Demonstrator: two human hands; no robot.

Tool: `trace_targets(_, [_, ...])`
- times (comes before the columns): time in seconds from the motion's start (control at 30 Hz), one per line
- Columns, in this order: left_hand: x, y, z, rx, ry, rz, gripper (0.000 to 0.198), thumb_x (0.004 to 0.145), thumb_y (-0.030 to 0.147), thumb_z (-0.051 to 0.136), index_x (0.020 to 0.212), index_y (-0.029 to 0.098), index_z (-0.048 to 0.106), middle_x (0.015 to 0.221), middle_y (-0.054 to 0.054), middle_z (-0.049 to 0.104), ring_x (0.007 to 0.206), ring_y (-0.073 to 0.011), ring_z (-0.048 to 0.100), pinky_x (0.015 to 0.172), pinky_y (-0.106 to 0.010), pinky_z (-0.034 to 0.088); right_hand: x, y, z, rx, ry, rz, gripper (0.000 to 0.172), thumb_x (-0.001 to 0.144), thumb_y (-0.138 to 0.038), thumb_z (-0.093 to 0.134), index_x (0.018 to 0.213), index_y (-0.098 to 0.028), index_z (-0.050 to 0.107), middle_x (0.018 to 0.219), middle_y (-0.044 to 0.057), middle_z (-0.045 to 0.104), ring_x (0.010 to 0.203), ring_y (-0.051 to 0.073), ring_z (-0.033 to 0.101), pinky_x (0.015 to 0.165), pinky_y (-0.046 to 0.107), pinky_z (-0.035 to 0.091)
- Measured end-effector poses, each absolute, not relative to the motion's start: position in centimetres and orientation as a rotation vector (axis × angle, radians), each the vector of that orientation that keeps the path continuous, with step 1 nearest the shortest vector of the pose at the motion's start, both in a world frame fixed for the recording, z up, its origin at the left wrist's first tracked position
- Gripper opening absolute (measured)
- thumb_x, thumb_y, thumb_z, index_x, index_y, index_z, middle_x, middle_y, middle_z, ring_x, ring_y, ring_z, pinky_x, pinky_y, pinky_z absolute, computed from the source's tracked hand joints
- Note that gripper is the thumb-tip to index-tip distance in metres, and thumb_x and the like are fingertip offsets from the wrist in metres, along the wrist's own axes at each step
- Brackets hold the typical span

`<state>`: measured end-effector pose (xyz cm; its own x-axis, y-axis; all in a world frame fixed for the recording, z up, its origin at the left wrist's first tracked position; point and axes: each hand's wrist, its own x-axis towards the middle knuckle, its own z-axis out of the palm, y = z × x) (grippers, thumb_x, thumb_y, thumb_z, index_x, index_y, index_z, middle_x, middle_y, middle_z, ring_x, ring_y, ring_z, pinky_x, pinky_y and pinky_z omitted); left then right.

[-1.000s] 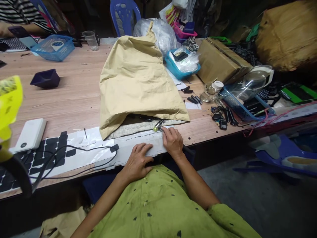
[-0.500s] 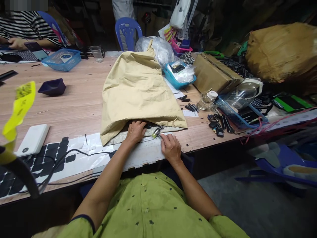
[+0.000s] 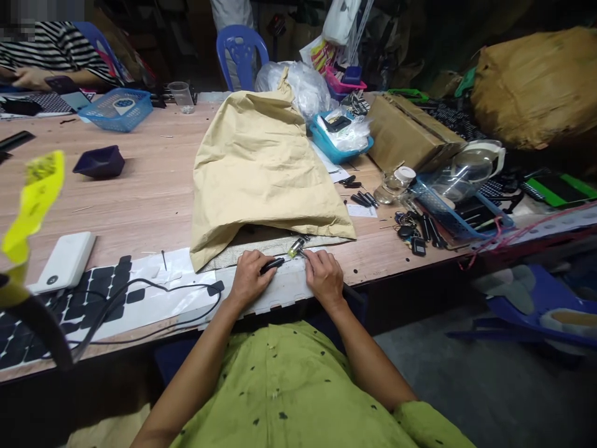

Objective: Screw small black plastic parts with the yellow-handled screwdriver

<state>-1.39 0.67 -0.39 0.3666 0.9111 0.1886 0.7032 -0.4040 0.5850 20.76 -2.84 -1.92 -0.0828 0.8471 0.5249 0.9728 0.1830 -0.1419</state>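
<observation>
My left hand (image 3: 248,279) rests on a long white panel (image 3: 280,287) at the table's near edge, its fingers closed round a small black rod-like part (image 3: 272,265). My right hand (image 3: 323,276) lies just to the right on the same panel, pinching a small tool with a yellow-green clear handle (image 3: 295,248) whose tip points toward the tan cloth bag (image 3: 261,163). The bag lies over the far side of the panel.
A black cable (image 3: 153,287) loops over a keyboard sheet with black keys (image 3: 88,298); a white power bank (image 3: 65,261) lies at left. Blue baskets (image 3: 117,109), a cardboard box (image 3: 410,130) and small black parts (image 3: 415,230) crowd the right. Another person in stripes (image 3: 51,56) sits far left.
My left hand went from the panel under the edge of the tan bag, then came back onto the panel holding a small black part. My right hand stayed in place.
</observation>
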Motion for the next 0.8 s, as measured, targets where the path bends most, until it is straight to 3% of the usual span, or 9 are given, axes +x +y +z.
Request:
trace_targets(0.27, [-0.9,0.8,-0.9,2.144,1.423,0.769,0.016,0.083,0.028,0.073,0.098,0.024,0.074,0.088,-0.004,0.07,0.09,-0.025,0.056,0.085,-0.04,0.045,21.6,-2.7,-1.9,-1.645,-1.95,-0.284,0.027,0.099,-0.019,0.051,0.114,-0.022,0.073,0.088,0.007,0.066,0.08,0.021,0.055,0.072,0.031,0.045])
trace_targets(0.53, [-0.4,0.7,-0.4,2.127,1.377,0.724,0.013,0.086,0.027,0.069,0.096,0.025,0.076,0.089,-0.004,0.07,0.092,-0.0251,0.056,0.088,-0.041,0.045,21.0,-5.6,-0.5,-1.442,-1.769,0.072,0.03,0.104,-0.024,0.045,0.12,-0.021,0.071,0.1,0.009,0.074,0.094,0.021,0.07,0.083,0.033,0.057])
trace_targets(0.8, [-0.4,0.7,-0.3,2.099,1.369,0.717,0.014,0.086,0.026,0.069,0.097,0.026,0.078,0.09,-0.005,0.07,0.093,-0.0252,0.055,0.088,-0.042,0.044,20.0,-6.4,0.6,-1.433,-1.78,0.212,0.031,0.102,-0.024,0.047,0.12,-0.022,0.072,0.1,0.01,0.075,0.095,0.021,0.072,0.084,0.034,0.06])
